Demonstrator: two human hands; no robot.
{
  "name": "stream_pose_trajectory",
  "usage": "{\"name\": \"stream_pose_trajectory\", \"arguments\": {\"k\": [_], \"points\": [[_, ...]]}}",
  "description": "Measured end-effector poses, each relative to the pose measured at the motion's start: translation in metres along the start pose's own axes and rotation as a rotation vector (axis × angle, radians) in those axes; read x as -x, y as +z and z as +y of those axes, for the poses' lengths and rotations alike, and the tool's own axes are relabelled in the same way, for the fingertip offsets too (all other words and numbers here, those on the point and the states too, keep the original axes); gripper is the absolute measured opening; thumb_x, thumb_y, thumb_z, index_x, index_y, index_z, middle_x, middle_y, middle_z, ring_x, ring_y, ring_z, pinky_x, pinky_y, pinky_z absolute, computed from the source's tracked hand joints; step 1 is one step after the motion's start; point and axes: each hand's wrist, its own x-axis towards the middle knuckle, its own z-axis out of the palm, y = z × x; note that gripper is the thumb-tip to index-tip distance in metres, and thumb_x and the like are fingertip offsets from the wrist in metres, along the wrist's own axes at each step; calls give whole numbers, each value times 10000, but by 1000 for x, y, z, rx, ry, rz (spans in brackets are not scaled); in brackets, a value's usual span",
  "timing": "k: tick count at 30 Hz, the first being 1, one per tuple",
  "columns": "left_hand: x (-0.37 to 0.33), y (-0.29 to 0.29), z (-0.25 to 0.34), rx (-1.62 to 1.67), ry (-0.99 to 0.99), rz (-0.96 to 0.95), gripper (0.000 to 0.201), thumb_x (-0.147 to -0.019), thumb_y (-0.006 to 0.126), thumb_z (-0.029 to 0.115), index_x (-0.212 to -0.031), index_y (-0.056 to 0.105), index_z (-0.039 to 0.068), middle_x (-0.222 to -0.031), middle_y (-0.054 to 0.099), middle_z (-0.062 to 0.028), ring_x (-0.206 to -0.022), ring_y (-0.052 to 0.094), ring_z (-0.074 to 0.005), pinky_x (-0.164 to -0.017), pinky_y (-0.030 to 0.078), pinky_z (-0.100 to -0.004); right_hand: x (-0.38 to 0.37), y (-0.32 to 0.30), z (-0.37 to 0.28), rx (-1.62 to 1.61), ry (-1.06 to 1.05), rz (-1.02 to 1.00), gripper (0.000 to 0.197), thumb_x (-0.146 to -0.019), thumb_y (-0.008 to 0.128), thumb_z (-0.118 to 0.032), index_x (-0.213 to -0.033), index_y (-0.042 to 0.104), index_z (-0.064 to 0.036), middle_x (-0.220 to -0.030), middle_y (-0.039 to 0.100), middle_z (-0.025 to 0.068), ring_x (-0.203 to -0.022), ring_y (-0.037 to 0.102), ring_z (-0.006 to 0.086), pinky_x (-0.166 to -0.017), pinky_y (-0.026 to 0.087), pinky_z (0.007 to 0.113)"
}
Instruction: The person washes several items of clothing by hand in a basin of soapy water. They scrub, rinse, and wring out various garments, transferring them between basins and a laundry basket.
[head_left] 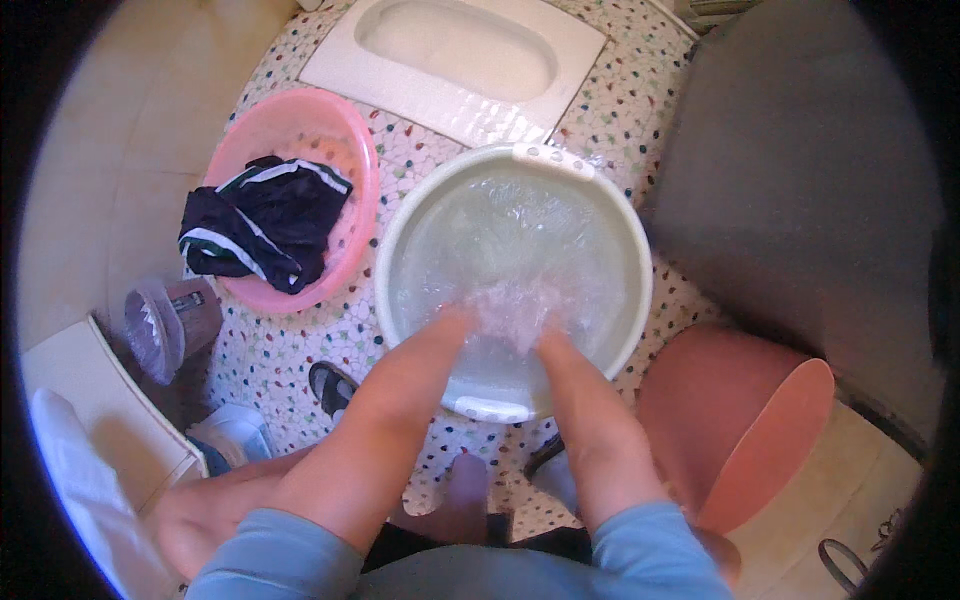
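Both hands are plunged into the water of a white round basin [400, 215]: the left hand [468, 312] enters from the near left and the right hand [548, 335] from the near right, and they meet at a pale pinkish cloth [512, 305] under the churned, foamy surface. Whether the fingers are spread or clenched on the cloth cannot be told, since the splashing water blurs them. Light blue sleeves are pushed up on both forearms. The basin sits on a speckled pebble floor [290, 350], in the middle of the scene, with 2 white handles on its near and far rim. Just left of it, a pink basin [352, 135] holds a dark garment with white stripes [265, 225]. Far beyond lies a white squat toilet pan [340, 60]. Near right stands a salmon-coloured stool [740, 410].
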Motion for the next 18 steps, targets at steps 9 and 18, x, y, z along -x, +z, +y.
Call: {"name": "stream_pose_trajectory", "arguments": {"k": [9, 18], "points": [[23, -106, 15, 209, -12, 300, 379, -905, 516, 333, -1170, 640, 91, -1141, 636, -201, -1074, 599, -391, -915, 463, -472, -6, -115, 30, -480, 27, 116, 353, -859, 581, -252, -1130, 627, -30, -1083, 652, 195, -1021, 606, 373, -895, 460, 461], [194, -241, 148, 444, 635, 954, 288, -880, 617, 270, -886, 679, -11, -823, 659, -148, -760, 626, -258, -713, 473, -354, 115, -327, -38, -1346, -204, 475, 481, -798, 697, -248, -1151, 527, 33, -1061, 618, 117, -962, 576, 193, -863, 463, 345]]}}
